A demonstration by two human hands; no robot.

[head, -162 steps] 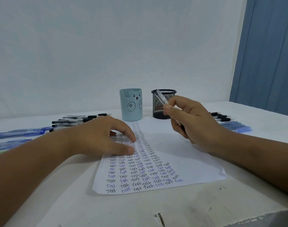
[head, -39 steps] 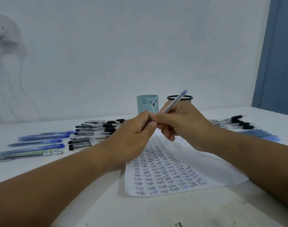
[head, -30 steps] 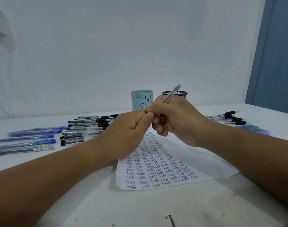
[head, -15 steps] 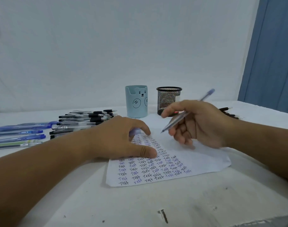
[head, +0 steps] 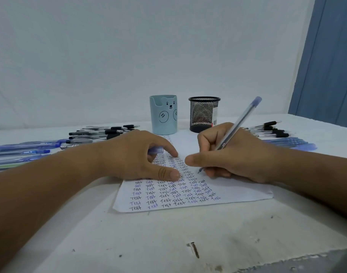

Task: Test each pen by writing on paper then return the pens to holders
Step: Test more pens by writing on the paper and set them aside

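Now | right hand [head: 233, 154] grips pen [head: 240, 121], tip on paper [head: 237, 191] | left hand [head: 137, 154] pinches cap [head: 156, 149]

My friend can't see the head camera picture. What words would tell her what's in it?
A right hand writes with a blue pen on a paper covered in rows of the word "Test", while the left hand holds the paper down and grips the pen's cap. Behind stand a blue bear cup and a black mesh cup, with pens lying on both sides.
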